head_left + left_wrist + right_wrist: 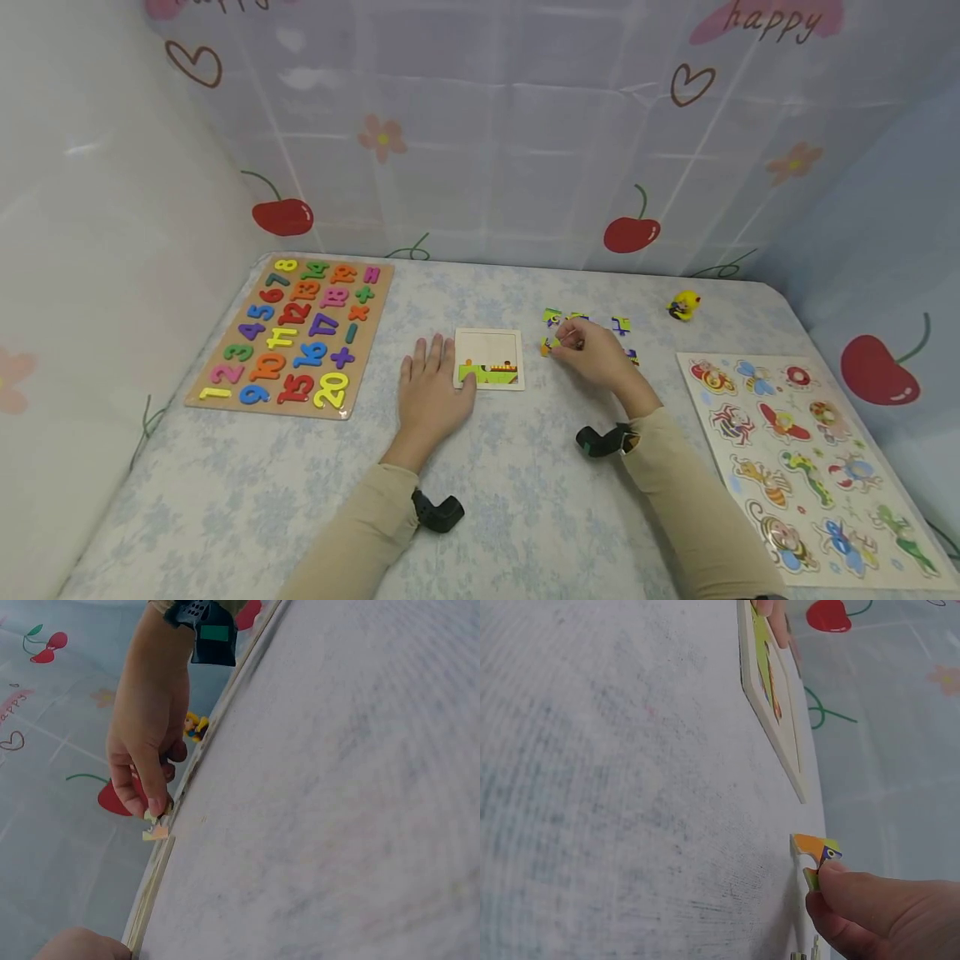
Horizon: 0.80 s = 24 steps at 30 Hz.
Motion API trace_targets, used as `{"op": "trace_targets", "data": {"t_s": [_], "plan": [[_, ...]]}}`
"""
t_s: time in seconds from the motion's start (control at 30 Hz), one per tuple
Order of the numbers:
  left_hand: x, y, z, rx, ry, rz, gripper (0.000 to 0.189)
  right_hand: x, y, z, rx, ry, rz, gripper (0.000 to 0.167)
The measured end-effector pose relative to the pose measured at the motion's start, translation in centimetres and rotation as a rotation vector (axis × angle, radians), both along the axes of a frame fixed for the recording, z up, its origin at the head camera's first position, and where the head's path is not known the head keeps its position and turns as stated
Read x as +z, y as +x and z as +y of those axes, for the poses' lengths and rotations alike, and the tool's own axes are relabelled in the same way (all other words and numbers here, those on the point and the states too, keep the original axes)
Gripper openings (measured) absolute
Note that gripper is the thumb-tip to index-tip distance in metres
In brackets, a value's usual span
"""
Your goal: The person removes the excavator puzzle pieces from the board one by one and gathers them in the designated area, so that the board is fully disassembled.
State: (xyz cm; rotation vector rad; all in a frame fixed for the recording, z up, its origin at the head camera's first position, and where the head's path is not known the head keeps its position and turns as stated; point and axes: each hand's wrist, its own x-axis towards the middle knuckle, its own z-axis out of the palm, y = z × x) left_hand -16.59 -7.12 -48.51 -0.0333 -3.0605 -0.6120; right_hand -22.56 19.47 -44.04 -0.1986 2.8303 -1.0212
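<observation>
A small square wooden puzzle board (487, 343) lies mid-table, with green pieces (474, 373) fitted along its lower edge and bare wood above. My left hand (433, 398) lies with fingers straight at the board's left side, its thumb at the lower left corner. To the right of the board, my right hand (594, 357) pinches a jigsaw piece (810, 846) between thumb and fingertips. That piece is orange, green and dark blue, and it stands tilted in the right wrist view. Several loose jigsaw pieces (621, 325) lie around the right hand, some partly hidden by it.
A board of coloured numbers (360, 333) lies at the left. At the right is a large insect puzzle board (765, 450), partly under the right sleeve (690, 500). A small yellow duck figure (683, 305) stands at the back right. Printed curtains (480, 167) enclose the table.
</observation>
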Motion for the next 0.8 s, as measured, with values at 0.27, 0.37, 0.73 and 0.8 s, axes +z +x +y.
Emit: {"op": "trace_targets", "data": {"t_s": [0.27,0.37,0.73,0.8], "plan": [[-0.1,0.0,-0.1,-0.002,-0.003,-0.003,0.076,-0.3,-0.1,-0.2,0.006,0.123,0.081,0.019],[-0.1,0.0,0.0,-0.001,-0.007,-0.003,0.076,-0.4,-0.1,-0.3,0.004,0.183,0.132,0.018],[0.1,-0.1,0.1,0.003,-0.006,-0.011,0.071,-0.4,0.6,-1.3,0.019,0.218,0.132,0.019],[0.2,-0.1,0.2,0.011,-0.001,-0.013,0.071,-0.4,0.8,-1.7,0.047,0.204,0.145,0.023]]}}
